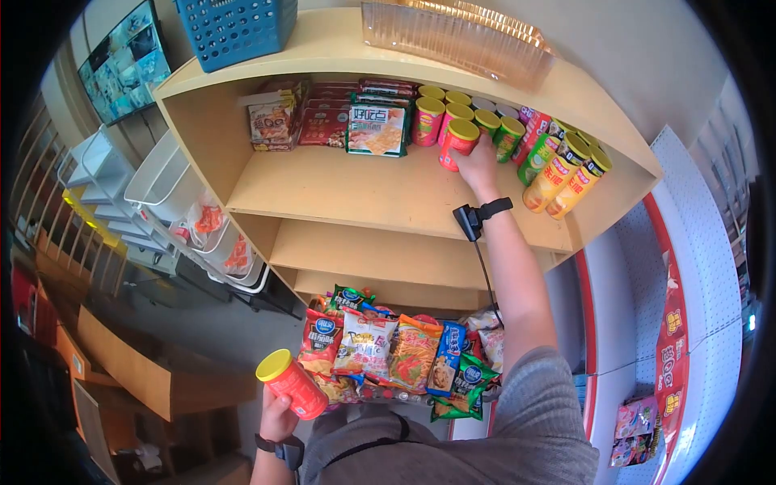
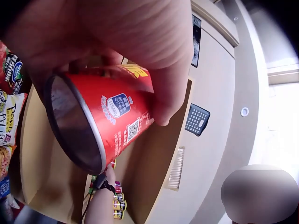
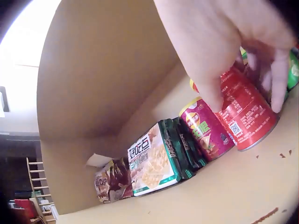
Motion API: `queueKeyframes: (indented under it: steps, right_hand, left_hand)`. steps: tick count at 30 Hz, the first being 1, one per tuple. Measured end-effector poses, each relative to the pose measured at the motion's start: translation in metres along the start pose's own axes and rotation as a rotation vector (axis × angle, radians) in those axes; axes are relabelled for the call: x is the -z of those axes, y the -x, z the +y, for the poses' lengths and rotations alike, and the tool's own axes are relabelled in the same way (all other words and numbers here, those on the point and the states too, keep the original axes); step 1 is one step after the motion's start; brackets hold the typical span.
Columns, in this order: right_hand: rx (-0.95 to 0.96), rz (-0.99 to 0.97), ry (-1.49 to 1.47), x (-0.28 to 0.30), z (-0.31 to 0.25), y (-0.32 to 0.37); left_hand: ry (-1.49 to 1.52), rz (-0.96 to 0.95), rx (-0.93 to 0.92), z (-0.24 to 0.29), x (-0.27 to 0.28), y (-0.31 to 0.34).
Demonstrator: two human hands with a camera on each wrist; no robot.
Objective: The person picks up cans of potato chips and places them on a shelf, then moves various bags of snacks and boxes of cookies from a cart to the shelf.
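My left hand [image 1: 277, 416] grips a red chip can [image 1: 297, 391] with a yellow lid, low in front of my body and tilted. In the left wrist view, the bottom of that red can [image 2: 122, 109] faces the camera. At the upper shelf, my right hand [image 1: 478, 167] holds another red chip can [image 1: 457, 149], fingers and thumb around its side. The right wrist view has this red can [image 3: 250, 112] upright, its base at the shelf board. A magenta chip can [image 3: 205, 128] stands beside it, and green cans [image 1: 508, 139] stand to its right.
Cookie packs [image 1: 377, 131] stand left of the cans on the wooden shelf [image 1: 339, 182]. Yellow-orange cans [image 1: 558, 171] lean at the right. Snack bags [image 1: 364, 343] are piled below. A blue basket [image 1: 234, 32] and a clear ribbed tray [image 1: 453, 40] sit on top.
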State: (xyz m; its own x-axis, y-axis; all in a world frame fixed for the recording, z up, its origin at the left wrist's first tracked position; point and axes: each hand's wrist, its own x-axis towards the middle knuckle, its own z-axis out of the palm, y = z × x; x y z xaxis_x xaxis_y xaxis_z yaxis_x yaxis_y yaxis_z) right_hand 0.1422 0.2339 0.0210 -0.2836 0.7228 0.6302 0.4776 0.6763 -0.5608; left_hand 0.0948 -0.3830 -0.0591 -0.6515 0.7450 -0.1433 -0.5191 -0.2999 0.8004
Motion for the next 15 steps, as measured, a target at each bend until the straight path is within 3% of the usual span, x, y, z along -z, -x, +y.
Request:
queueKeyframes:
  steps: [11, 14, 15]
  right_hand:
    - [-0.056, -0.117, -0.127, 0.007, -0.005, 0.001]
    - [-0.003, -0.036, -0.153, -0.003, 0.001, 0.001]
    - [0.033, 0.054, 0.021, -0.008, -0.001, -0.001]
  left_hand:
    - [0.080, -0.083, 0.057, -0.008, 0.018, 0.003]
    - [0.085, -0.097, 0.065, -0.008, 0.017, 0.007]
    - [0.092, -0.098, 0.073, -0.007, 0.017, 0.009]
